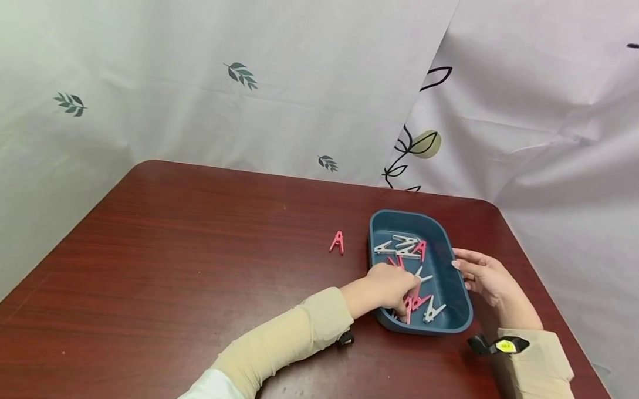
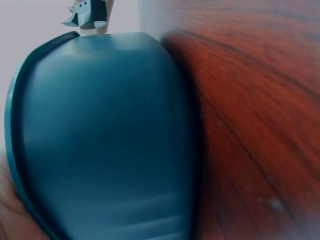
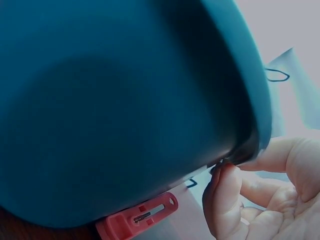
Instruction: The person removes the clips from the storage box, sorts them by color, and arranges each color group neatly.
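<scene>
A blue plastic bin (image 1: 457, 310) holds several pink and white clothespins. My left hand (image 1: 393, 287) reaches over its near left rim, fingers pointing down among the pins. A pink clothespin (image 1: 409, 311) is right at those fingertips; whether they pinch it is hidden. In the left wrist view the bin's outer wall (image 2: 105, 125) blocks the fingers. At the right side, my right hand (image 1: 488, 282) holds the bin by its rim, thumb near the top edge and other fingers outside, as the right wrist view also shows the hand (image 3: 270, 195) at the rim.
One pink clothespin (image 1: 337, 242) lies on the brown table (image 1: 190, 265) left of the bin. A white clothespin (image 1: 433, 310) lies inside near the bin's front. Behind the table hangs a pale curtain (image 1: 280, 104) with leaf prints. Both wrists wear dark devices.
</scene>
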Tool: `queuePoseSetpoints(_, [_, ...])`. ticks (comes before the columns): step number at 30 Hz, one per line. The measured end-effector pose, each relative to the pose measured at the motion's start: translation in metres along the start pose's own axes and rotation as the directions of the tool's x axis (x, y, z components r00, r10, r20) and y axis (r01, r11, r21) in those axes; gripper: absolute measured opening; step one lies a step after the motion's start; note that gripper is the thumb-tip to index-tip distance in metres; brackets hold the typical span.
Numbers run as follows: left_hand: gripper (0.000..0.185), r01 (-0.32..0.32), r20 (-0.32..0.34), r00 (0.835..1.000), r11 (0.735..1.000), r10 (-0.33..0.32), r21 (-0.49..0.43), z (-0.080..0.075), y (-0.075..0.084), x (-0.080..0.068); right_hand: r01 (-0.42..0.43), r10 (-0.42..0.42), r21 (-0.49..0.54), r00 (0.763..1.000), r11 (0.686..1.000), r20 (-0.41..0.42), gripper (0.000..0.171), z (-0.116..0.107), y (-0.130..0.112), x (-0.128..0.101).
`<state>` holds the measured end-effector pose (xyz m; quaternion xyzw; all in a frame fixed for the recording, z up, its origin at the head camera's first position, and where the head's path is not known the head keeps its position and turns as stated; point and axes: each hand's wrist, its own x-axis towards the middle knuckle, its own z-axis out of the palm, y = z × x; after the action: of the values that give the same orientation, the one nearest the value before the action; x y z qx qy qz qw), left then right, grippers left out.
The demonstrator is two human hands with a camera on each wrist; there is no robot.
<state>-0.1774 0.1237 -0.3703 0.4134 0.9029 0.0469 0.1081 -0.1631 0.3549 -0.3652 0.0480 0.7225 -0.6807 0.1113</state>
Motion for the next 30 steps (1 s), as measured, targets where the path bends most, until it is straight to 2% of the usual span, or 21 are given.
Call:
queuePoseSetpoints(8, [0.028, -0.078, -0.009, 0.997, 0.989, 0.078, -0.122, -0.005, -0.004, -0.003, -0.01, 0.01, 0.003, 1.0, 1.0, -0.009, 0.027, 0.001, 0.0, 0.0])
queuePoseSetpoints(16, [0.025, -0.189, -0.116, 0.979, 0.955, 0.166, -0.229, -0.003, -0.013, 0.0, -0.015, 0.015, -0.007, 1.0, 1.0, -0.018, 0.025, 0.001, -0.001, -0.002])
queuePoseSetpoints(19, [0.025, -0.242, -0.164, 0.966, 0.919, 0.199, -0.31, -0.005, -0.018, -0.001, -0.012, 0.012, -0.011, 1.0, 1.0, -0.018, 0.024, 0.001, -0.001, -0.003])
queuePoseSetpoints(25, [0.026, -0.314, -0.253, 0.944, 0.814, 0.212, -0.489, -0.009, -0.029, -0.008, -0.01, 0.01, -0.026, 1.0, 1.0, -0.015, 0.023, 0.002, 0.0, -0.002])
queuePoseSetpoints(30, [0.027, -0.33, -0.318, 0.932, 0.771, 0.174, -0.545, -0.013, -0.04, -0.016, -0.013, 0.013, -0.028, 1.0, 1.0, -0.007, 0.022, 0.001, 0.001, -0.002])
